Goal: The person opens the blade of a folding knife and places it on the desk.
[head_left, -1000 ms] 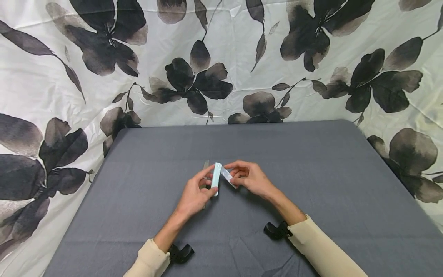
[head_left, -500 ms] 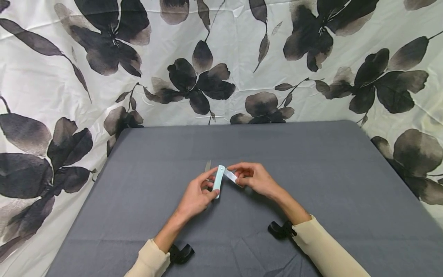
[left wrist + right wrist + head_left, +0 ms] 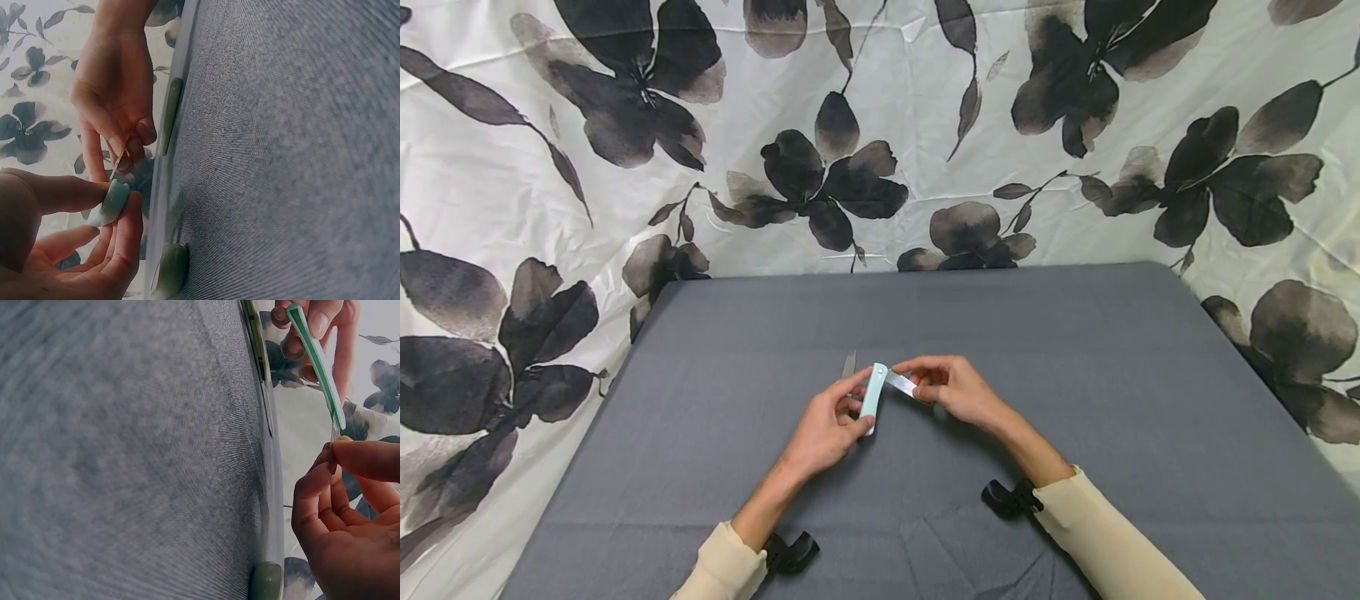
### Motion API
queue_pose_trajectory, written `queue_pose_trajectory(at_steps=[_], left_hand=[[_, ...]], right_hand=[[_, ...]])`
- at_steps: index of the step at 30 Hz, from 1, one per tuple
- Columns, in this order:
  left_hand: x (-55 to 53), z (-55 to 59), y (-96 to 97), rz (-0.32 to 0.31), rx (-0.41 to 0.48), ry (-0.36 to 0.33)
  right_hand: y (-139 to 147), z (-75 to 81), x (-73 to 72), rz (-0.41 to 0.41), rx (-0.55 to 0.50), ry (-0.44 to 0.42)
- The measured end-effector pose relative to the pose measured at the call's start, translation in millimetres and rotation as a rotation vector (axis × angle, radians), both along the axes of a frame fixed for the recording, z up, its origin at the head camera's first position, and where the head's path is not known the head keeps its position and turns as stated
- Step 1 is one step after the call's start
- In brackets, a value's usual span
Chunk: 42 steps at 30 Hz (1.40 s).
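Observation:
In the middle of the head view, my left hand (image 3: 822, 429) holds a folding knife by its pale blue handle (image 3: 873, 400), fingers on one side and thumb near the lower end. From the pivot at its top, the shiny blade (image 3: 900, 382) slants down to the right, swung partway out. My right hand (image 3: 961, 392) pinches that blade between thumb and fingers, as the right wrist view also shows. Behind the left hand lies a second knife, its grey blade (image 3: 849, 364) pointing away and its green handle (image 3: 256, 337) seen in the right wrist view.
A grey cloth covers the table (image 3: 737, 333). Low on the cloth beneath my right hand lies another green object (image 3: 170, 115), hidden in the head view. A white curtain with dark flowers (image 3: 835, 183) hangs behind. Black camera mounts (image 3: 1011, 498) sit at both wrists.
The blade has swung outward and up, widening its angle to the handle. The right hand has shifted slightly right with it; the left hand keeps its hold.

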State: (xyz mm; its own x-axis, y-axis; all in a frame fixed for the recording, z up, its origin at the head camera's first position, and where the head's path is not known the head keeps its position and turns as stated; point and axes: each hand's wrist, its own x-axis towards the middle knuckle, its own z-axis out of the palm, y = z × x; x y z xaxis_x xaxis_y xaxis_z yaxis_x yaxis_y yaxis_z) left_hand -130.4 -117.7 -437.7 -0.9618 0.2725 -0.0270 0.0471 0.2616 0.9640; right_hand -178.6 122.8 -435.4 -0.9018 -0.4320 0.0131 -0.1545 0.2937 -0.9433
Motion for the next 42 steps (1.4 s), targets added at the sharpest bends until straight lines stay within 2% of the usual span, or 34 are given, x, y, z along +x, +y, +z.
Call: queue_pose_trajectory(at_steps=[12,24,42], left_hand=[[3.7,-3.6,-4.1,-0.022,-0.039,0.03],[7.2,-4.7,-9.1,-0.1,-0.082,0.05],[13.0,-7.0,-19.4,-0.196,-0.12,0.038]], right_hand=[[0.0,0.0,3.0,-0.005,0.05,0.017],[2.0,-3.3,5.1,-0.013,0.08,0.005],[0.0,-1.8,11.7,-0.012,0.159,0.058]])
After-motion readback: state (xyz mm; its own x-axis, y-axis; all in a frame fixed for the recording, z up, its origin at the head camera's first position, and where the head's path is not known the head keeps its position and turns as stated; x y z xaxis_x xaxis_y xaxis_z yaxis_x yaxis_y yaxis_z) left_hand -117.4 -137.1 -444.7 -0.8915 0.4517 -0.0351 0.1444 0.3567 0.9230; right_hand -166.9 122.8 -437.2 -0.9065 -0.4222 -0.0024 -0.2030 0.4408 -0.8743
